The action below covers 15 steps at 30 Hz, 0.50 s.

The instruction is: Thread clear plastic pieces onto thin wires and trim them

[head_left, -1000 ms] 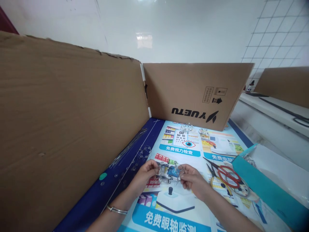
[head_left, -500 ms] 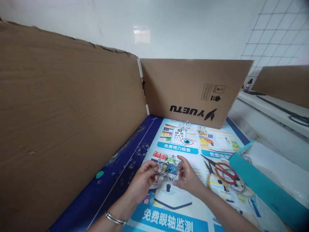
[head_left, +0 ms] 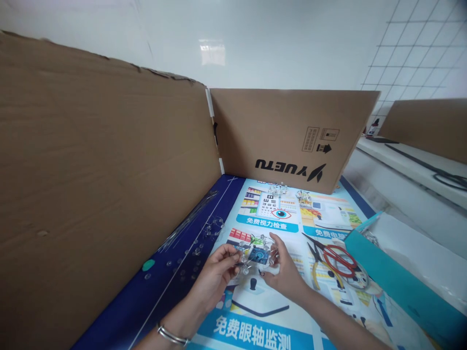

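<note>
Between my two hands is a clear beaded wire piece (head_left: pixel 260 241), with transparent beads joined by thin wire. My left hand (head_left: pixel 219 268), with a silver bangle at its wrist, pinches the piece's left side between thumb and fingertips. On the right side, my right hand (head_left: pixel 282 265) has its fingers curved round the beads, thumb below and index finger raised above. The piece is above a printed blue and white sheet (head_left: pixel 272 318). Fine wire ends are too small to follow.
Red-handled scissors (head_left: pixel 340 261) and yellow-handled pliers (head_left: pixel 326 276) lie right of my hands, beside a teal box (head_left: pixel 401 287). Loose clear beads (head_left: pixel 197 251) and thin wires (head_left: pixel 189 218) are at the left. More beaded pieces (head_left: pixel 278 189) lie near the cardboard panel (head_left: pixel 292 126).
My right thumb has shifted slightly and the beaded piece has turned a little between my hands. Both hands still hold it. The view has moved slightly.
</note>
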### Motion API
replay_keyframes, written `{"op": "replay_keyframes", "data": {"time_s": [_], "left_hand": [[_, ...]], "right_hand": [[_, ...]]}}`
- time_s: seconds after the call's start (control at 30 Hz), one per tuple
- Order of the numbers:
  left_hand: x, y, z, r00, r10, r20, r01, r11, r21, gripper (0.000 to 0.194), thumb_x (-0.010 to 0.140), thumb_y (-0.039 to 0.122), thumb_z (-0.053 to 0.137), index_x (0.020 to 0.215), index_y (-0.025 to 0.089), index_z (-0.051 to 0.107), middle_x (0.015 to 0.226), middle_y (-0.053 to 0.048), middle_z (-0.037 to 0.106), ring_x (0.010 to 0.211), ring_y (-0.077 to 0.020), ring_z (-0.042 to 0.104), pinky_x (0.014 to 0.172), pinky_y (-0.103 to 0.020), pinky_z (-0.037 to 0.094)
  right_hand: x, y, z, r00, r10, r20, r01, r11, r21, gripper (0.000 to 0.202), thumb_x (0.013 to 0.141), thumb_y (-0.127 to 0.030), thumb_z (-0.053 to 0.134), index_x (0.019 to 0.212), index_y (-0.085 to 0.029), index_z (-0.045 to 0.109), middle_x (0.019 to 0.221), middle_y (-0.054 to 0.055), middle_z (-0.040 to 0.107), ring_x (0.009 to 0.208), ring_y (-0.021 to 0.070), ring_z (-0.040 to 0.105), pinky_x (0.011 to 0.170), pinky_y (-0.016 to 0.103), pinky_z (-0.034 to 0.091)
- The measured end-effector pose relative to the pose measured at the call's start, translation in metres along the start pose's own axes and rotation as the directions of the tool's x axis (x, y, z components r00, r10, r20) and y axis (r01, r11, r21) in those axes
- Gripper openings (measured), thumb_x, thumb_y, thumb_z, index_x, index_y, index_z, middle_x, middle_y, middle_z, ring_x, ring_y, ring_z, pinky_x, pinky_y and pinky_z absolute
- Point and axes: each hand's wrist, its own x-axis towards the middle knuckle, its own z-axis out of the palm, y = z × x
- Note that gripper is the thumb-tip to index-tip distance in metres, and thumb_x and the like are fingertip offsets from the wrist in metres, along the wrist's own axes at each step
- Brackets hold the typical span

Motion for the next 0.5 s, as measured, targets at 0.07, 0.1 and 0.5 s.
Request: {"op": "replay_keyframes", "data": {"time_s": [0.07,0.1,0.5], "left_hand": [[-0.002,-0.001,0.002,1.0,-0.002,0.004,0.002,1.0,0.001,0.016,0.07,0.019,0.068,0.075,0.02,0.053,0.075,0.003,0.056,0.06,-0.008,0.053,0.057,-0.02,0.042],[-0.003,-0.001,0.003,1.0,-0.006,0.012,0.006,1.0,0.0,0.016,0.07,0.019,0.068,0.075,0.02,0.053,0.075,0.003,0.056,0.06,-0.0079,0.053,0.057,-0.02,0.042],[0.007,0.007,-0.01,1.0,0.015,0.003,-0.015,1.0,-0.011,0.019,0.067,0.02,0.07,0.076,0.018,0.054,0.075,0.002,0.057,0.062,-0.0096,0.054,0.054,-0.02,0.043]], "right_hand": [[0.0,0.0,0.002,0.999,-0.004,-0.052,0.003,1.0,-0.029,0.089,0.058,-0.017,0.068,0.134,-0.027,0.023,0.096,0.003,0.044,0.079,0.0167,0.047,0.072,0.032,0.044],[0.0,0.0,0.003,0.997,-0.003,-0.078,-0.001,0.999,-0.045,0.088,0.058,-0.017,0.068,0.134,-0.027,0.024,0.095,0.003,0.044,0.08,0.0172,0.047,0.072,0.032,0.044],[0.01,0.024,-0.004,0.998,-0.066,-0.02,0.067,0.997,0.044,0.054,0.066,-0.008,0.049,0.116,-0.027,0.049,0.08,-0.001,0.05,0.071,0.0144,0.05,0.066,0.029,0.043]]}}
